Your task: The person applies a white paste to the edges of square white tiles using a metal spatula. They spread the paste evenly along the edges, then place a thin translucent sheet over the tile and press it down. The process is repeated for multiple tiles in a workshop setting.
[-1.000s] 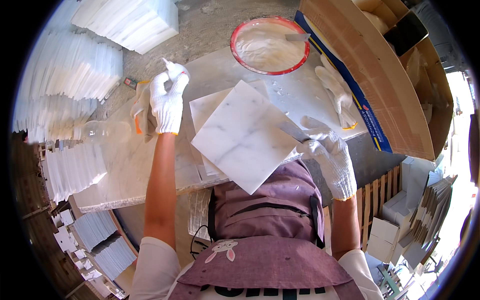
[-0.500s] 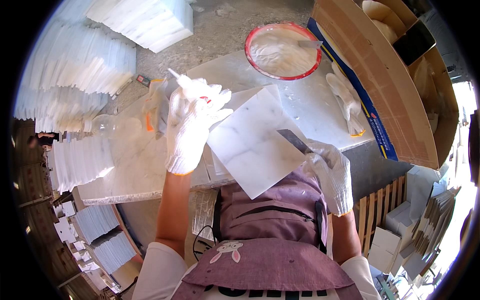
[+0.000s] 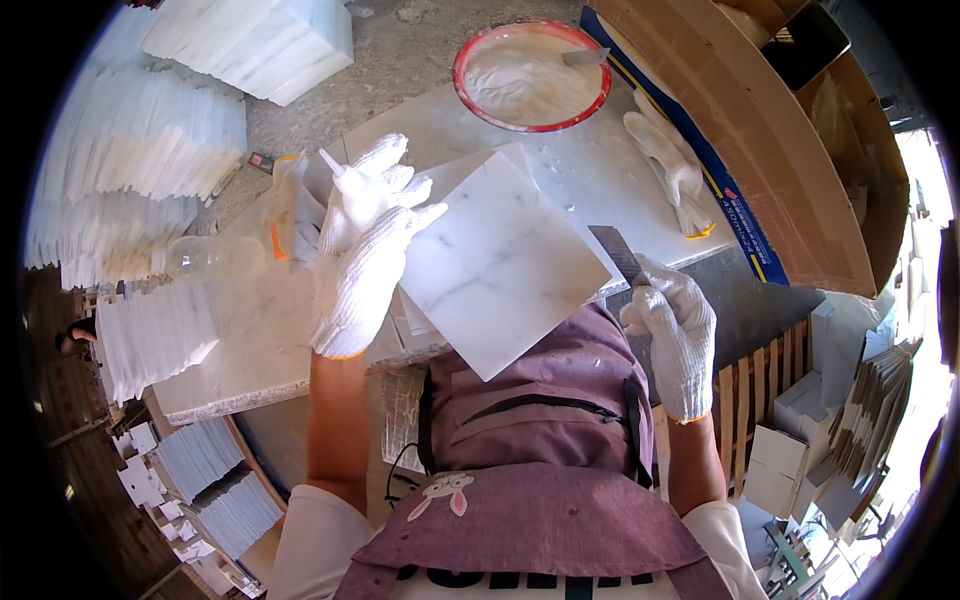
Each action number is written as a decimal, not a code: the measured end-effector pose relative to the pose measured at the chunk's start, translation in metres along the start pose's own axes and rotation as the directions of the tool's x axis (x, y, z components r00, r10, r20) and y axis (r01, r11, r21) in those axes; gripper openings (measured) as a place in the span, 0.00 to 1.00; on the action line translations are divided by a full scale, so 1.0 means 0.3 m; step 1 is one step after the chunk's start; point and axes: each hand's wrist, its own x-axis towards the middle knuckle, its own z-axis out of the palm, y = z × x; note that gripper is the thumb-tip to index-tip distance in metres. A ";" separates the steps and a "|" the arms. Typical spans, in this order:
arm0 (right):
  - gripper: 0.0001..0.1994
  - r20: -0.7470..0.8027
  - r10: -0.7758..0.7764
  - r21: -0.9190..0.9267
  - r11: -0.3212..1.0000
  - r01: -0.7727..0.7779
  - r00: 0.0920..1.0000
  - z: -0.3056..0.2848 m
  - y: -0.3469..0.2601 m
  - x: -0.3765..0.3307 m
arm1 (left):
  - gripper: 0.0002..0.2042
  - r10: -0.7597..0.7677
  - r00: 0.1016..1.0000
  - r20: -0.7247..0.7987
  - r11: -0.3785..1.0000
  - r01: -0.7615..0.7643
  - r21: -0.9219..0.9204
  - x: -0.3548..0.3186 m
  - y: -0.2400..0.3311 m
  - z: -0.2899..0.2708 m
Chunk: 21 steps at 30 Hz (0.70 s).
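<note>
My left hand point(image 3: 362, 265), in a white knitted glove, holds a small white squeeze bottle point(image 3: 362, 196) with a pointed nozzle. The bottle sits in the palm; its nozzle points up and left, and the fingers are partly spread around it. A square white marble tile point(image 3: 505, 265) with grey veins lies turned cornerwise over the table's near edge, beside the left fingertips. My gloved right hand point(image 3: 678, 335) is closed on a flat metal scraper blade point(image 3: 616, 253). The blade points up and left, just off the tile's right corner.
On the stone-topped table point(image 3: 230, 375) stand a red-rimmed basin point(image 3: 520, 85) of white powder or paste with another scraper, a spare glove point(image 3: 665, 165) and a clear plastic bottle point(image 3: 205, 257). Stacked tiles point(image 3: 150, 130) fill the left; a big cardboard box point(image 3: 750, 130) blocks the right.
My right hand and the scraper blade have moved right, off the tile's surface. My left hand has turned, its fingers more spread around the bottle. The whole view has shifted slightly.
</note>
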 end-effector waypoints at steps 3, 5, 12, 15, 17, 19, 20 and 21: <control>0.15 0.048 0.011 0.002 1.000 -0.011 0.999 -0.021 0.029 0.006 | 0.26 0.059 0.997 0.050 0.987 -0.066 0.148 -0.027 0.015 0.006; 0.14 0.036 0.008 0.047 0.999 -0.010 0.999 -0.018 0.032 0.013 | 0.25 0.067 0.996 0.063 0.958 -0.082 0.276 -0.037 0.019 0.009; 0.09 -0.052 -0.022 0.238 0.971 0.034 0.998 -0.022 0.085 0.079 | 0.23 0.296 0.940 0.167 0.604 -0.320 0.730 -0.024 -0.014 -0.006; 0.10 -0.037 0.022 0.280 0.960 -0.011 0.999 -0.019 0.099 0.106 | 0.23 0.365 0.902 0.231 0.441 -0.386 0.810 -0.013 -0.018 -0.006; 0.10 -0.028 0.036 0.282 0.959 -0.027 0.999 -0.011 0.110 0.123 | 0.23 0.423 0.859 0.289 0.338 -0.446 0.829 -0.002 -0.040 -0.022; 0.08 -0.035 0.045 0.287 0.957 -0.033 0.998 0.010 0.111 0.133 | 0.22 0.481 0.799 0.362 0.203 -0.503 0.840 0.012 -0.065 -0.037; 0.10 -0.036 0.060 0.283 0.958 -0.047 0.998 0.009 0.120 0.139 | 0.23 0.467 0.802 0.373 0.139 -0.483 0.864 0.013 -0.066 -0.031; 0.11 -0.037 0.074 0.279 0.958 -0.061 0.997 0.007 0.131 0.144 | 0.23 0.453 0.805 0.384 0.073 -0.463 0.883 0.014 -0.066 -0.017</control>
